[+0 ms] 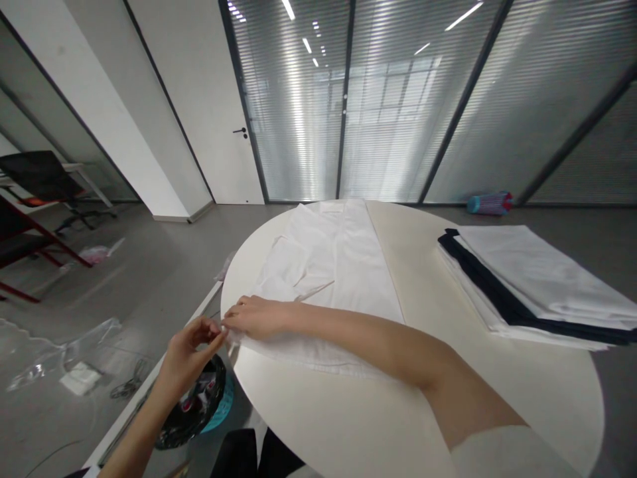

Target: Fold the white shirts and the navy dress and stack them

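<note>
— Any writing to read on the white garment (343, 265) or the folded stack (537, 285)?
— None; no label, brand or number shows on them, on the round table (448, 411) or the door (209, 113)

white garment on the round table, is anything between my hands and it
Nothing visible. The right hand lies flat on the white garment at its near-left corner, and the left hand pinches at that same corner by the round table edge. The folded stack sits apart.
</note>
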`<state>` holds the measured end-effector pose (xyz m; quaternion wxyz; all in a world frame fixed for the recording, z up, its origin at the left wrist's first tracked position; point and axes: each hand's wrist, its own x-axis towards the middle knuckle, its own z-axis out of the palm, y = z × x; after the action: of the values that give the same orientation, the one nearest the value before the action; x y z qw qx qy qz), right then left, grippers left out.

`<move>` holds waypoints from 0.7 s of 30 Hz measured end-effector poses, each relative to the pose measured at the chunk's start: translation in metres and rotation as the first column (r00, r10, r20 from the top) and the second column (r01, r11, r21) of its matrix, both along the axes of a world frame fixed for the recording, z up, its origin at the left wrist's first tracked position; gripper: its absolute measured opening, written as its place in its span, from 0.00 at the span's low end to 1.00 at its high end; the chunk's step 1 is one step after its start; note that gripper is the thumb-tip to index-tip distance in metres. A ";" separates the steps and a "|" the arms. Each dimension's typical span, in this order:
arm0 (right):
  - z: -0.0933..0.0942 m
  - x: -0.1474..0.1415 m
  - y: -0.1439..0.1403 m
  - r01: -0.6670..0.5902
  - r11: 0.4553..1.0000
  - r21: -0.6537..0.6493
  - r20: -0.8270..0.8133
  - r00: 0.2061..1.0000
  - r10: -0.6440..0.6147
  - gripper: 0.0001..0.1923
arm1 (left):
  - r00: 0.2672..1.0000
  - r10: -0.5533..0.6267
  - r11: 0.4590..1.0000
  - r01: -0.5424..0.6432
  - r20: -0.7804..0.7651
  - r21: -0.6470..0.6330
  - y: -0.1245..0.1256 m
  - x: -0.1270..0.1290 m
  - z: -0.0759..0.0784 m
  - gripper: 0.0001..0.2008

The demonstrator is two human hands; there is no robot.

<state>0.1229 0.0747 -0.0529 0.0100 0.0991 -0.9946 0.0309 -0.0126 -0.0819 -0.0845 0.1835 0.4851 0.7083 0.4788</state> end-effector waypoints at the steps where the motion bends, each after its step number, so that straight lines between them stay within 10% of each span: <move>1: 0.002 -0.002 -0.001 0.004 1.000 0.020 0.025 1.000 -0.005 0.19 | 1.000 0.020 1.000 -0.020 0.024 0.011 -0.003 -0.004 0.002 0.17; 7: 0.019 0.007 -0.003 -0.009 0.981 0.194 -0.122 0.992 0.033 0.10 | 0.978 0.111 0.974 -0.142 0.177 0.174 0.038 -0.040 0.030 0.17; 14: 0.038 0.068 0.001 0.115 0.956 0.271 -0.450 0.893 0.020 0.14 | 0.986 0.032 0.998 -0.022 0.161 -0.063 0.245 -0.053 0.063 0.20; 21: 0.029 0.106 -0.002 0.179 0.968 0.175 -0.641 0.767 -0.026 0.13 | 0.992 -0.047 0.912 0.092 0.120 -0.399 0.406 -0.031 0.051 0.19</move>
<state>0.2289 0.0732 -0.0239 0.3345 0.0496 -0.9336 -0.1181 -0.0436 0.3244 -0.0332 0.3344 0.4351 0.7632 0.3411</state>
